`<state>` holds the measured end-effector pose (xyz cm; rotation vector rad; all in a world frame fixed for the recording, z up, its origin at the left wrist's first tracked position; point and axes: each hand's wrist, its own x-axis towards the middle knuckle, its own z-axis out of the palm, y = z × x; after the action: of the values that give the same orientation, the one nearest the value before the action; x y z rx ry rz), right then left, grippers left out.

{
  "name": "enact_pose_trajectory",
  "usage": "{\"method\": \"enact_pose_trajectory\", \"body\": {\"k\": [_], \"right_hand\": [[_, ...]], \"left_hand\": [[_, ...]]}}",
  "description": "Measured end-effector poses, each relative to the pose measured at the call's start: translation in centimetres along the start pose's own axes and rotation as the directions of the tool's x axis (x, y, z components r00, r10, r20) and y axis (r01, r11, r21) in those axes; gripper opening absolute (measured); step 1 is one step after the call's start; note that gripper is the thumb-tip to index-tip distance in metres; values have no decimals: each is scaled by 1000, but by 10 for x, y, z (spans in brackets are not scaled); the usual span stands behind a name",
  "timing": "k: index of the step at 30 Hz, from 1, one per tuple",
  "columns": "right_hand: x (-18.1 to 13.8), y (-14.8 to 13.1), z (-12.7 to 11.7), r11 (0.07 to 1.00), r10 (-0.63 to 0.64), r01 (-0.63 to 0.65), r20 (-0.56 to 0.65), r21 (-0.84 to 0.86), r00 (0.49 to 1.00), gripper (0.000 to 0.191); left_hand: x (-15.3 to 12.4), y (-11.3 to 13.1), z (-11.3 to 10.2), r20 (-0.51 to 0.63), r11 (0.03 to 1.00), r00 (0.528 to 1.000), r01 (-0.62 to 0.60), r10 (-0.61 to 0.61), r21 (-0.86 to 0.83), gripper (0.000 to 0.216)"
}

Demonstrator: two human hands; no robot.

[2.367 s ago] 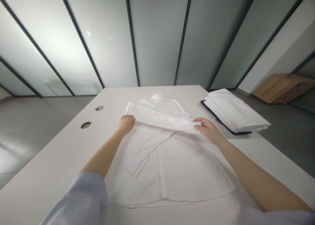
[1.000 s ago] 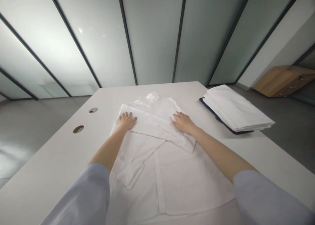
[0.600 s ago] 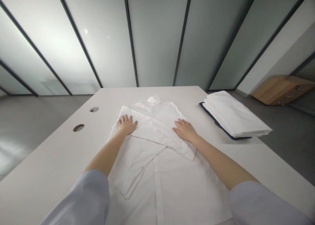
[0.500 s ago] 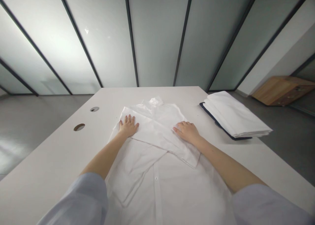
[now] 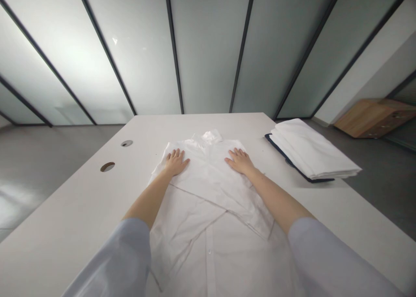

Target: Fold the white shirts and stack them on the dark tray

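A white button-up shirt (image 5: pixel 208 193) lies on the table in front of me, collar end away from me and its sleeves crossed over the body. Clear crinkled plastic (image 5: pixel 211 136) shows around the collar. My left hand (image 5: pixel 176 161) rests flat on the upper left of the shirt, fingers spread. On the upper right, my right hand (image 5: pixel 240 160) lies palm down with its fingers stretched out. Both hands touch the cloth without gripping it. A button placket (image 5: pixel 210 262) runs down the middle toward me.
A folded stack of white cloth (image 5: pixel 312 147) sits on a dark folded item (image 5: pixel 289 160) at the table's right edge. Two round holes (image 5: pixel 107 167) mark the left side of the white table (image 5: pixel 71 219). Frosted glass panels stand behind, and a wooden cabinet (image 5: pixel 373 118) is at right.
My right hand has slid away from me and slightly left across the shirt. My left hand has shifted slightly right. The shirt's lower part and sleeves have moved a little toward me.
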<state>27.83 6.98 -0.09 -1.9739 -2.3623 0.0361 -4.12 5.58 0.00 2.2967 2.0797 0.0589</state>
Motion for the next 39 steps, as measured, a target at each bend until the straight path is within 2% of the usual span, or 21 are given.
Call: {"method": "enact_pose_trajectory", "body": {"k": [4,10,14,17,20,24,28,33,39], "right_hand": [[-6,2,9,999,39,-38,26,-10,999,68],[-32,2,1,997,-37,40,48,-69,998,69],[-32,1,-12,992,-88,93,58,-80,994,58],[-20,0,-16,995,-73,75,26,-60,997,55],[-9,1,-14,999,-24,22,-47,-34,999,54],[2,12,-14,980,201,-196,-179,44,963,44],[13,32,-14,929,357,-336,-137,152,924,37],[22,47,-11,881,418,-384,-72,277,906,30],[26,56,-5,909,381,-343,-136,238,914,25]], "left_hand": [[-10,1,1,44,999,999,15,-16,30,67],[-36,3,-13,49,997,998,-28,24,69,67],[-20,10,-32,166,996,983,64,-75,69,69],[-2,21,-35,103,995,992,74,-80,62,67],[8,30,-23,19,998,999,46,-47,53,68],[6,32,-2,15,998,998,65,-65,18,72],[1,29,6,-8,997,997,80,-80,-3,71],[1,29,7,-24,997,997,77,-77,-3,71],[0,30,7,-37,997,996,80,-79,12,70]]}}
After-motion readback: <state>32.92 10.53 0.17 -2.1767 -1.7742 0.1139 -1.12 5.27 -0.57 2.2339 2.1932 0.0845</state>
